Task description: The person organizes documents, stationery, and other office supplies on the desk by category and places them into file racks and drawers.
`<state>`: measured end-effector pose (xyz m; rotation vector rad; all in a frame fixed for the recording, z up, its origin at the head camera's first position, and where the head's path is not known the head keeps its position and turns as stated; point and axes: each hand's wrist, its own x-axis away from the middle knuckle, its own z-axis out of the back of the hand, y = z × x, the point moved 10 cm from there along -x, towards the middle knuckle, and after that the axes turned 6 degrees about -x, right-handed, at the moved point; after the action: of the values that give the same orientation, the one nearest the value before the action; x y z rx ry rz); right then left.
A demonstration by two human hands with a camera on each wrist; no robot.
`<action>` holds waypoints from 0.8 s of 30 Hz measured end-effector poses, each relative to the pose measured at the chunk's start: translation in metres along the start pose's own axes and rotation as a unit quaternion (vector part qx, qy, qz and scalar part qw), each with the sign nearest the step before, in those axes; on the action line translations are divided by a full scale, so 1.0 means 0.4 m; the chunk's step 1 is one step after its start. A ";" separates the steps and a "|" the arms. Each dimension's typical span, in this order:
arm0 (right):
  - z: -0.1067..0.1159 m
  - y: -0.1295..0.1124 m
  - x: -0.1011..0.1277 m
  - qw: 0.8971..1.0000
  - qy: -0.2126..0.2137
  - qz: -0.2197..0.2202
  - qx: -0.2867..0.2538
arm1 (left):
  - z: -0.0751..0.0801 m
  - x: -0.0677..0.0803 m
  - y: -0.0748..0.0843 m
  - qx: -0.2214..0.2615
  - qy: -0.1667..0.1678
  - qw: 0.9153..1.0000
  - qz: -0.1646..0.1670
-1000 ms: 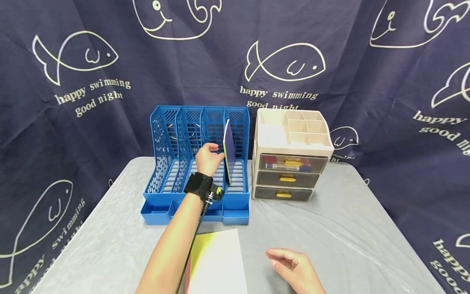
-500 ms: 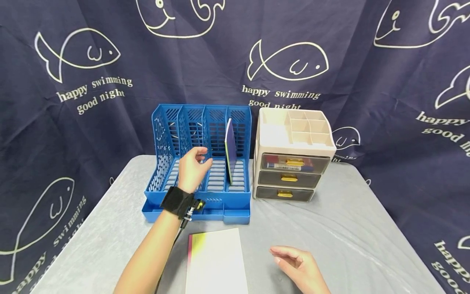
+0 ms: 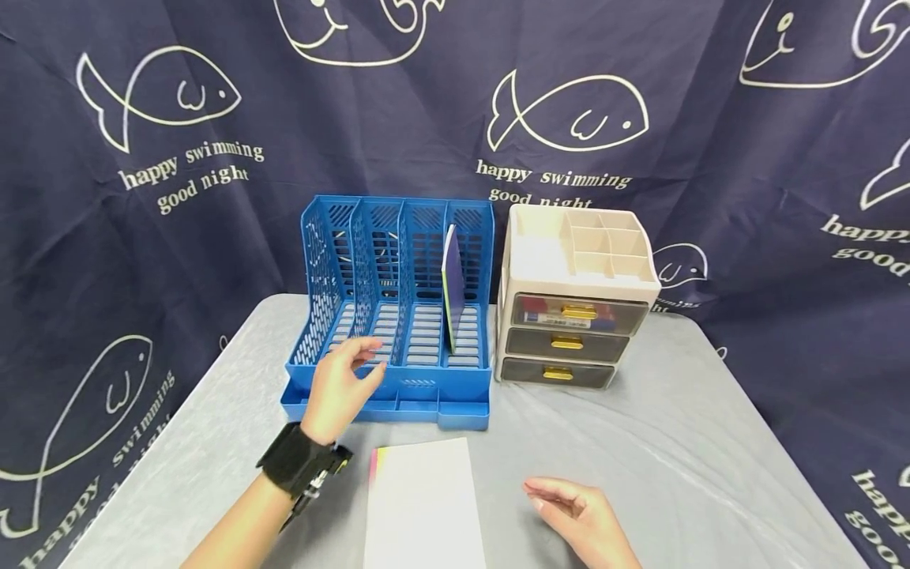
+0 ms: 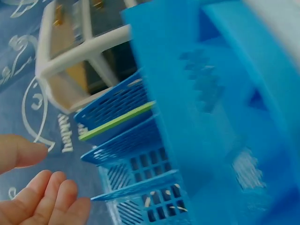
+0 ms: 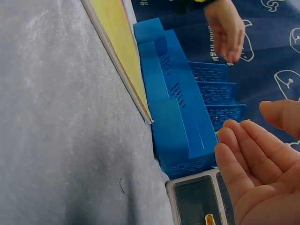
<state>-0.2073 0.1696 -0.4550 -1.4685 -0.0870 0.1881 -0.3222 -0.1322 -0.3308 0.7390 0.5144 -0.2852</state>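
A blue file rack (image 3: 419, 379) with several upright slots stands at the back of the table. In its rightmost slot a thin purple notebook (image 3: 455, 284) stands on edge; its green edge (image 4: 117, 122) shows in the left wrist view. My left hand (image 3: 341, 391) hovers over the rack's front trough, fingers loosely bent and holding nothing. At the table's front lies a stack of books (image 3: 424, 506) with a pale cover, which looks yellow in the right wrist view. To the right of that stack, my right hand (image 3: 579, 514) is relaxed, with nothing between thumb and fingers.
A cream desktop organizer (image 3: 579, 261) with three dark drawers and gold handles stands right of the rack. Markers show through its top drawer (image 3: 579, 314). Behind everything hangs a navy curtain (image 3: 398, 134) with fish drawings. Grey cloth (image 3: 661, 450) covers the table.
My left hand has drawn back from the notebook, moving left and toward me to the rack's front. The notebook stays standing in its slot. My right hand has hardly moved.
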 end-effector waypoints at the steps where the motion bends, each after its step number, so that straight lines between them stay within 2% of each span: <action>1: 0.000 0.002 0.001 1.000 0.001 -0.003 -0.002 | 0.004 0.015 -0.005 -0.013 -0.002 1.000 -0.004; 4: -0.001 0.010 0.004 1.000 0.000 -0.011 -0.005 | 0.017 0.059 -0.025 -0.045 0.001 0.999 -0.007; 6: 0.000 0.017 0.006 1.000 -0.001 -0.016 -0.006 | 0.024 0.084 -0.039 -0.049 0.001 0.999 -0.003; 9: -0.002 0.025 0.006 1.000 -0.015 -0.019 -0.006 | 0.022 0.111 -0.055 -0.024 -0.011 1.000 0.008; 13: -0.022 0.030 0.000 0.998 -0.060 -0.020 0.000 | 0.000 0.149 -0.080 0.030 -0.055 0.997 0.044; 16: -0.044 0.037 -0.003 0.995 -0.093 -0.028 0.008 | -0.027 0.186 -0.108 0.052 -0.095 0.991 0.079; 20: -0.069 0.051 -0.006 0.992 -0.119 -0.044 0.007 | -0.069 0.235 -0.131 0.062 -0.152 0.981 0.105; 22: -0.082 0.056 -0.009 0.990 -0.131 -0.053 0.003 | -0.090 0.259 -0.138 0.074 -0.182 0.973 0.119; 24: -0.097 0.065 -0.014 0.987 -0.143 -0.068 -0.015 | -0.111 0.284 -0.148 0.101 -0.211 0.961 0.146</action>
<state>-0.2079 0.1331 -0.4845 -1.4512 -0.4227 0.2855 -0.2669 -0.1505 -0.4533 0.9112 -0.0329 -0.2125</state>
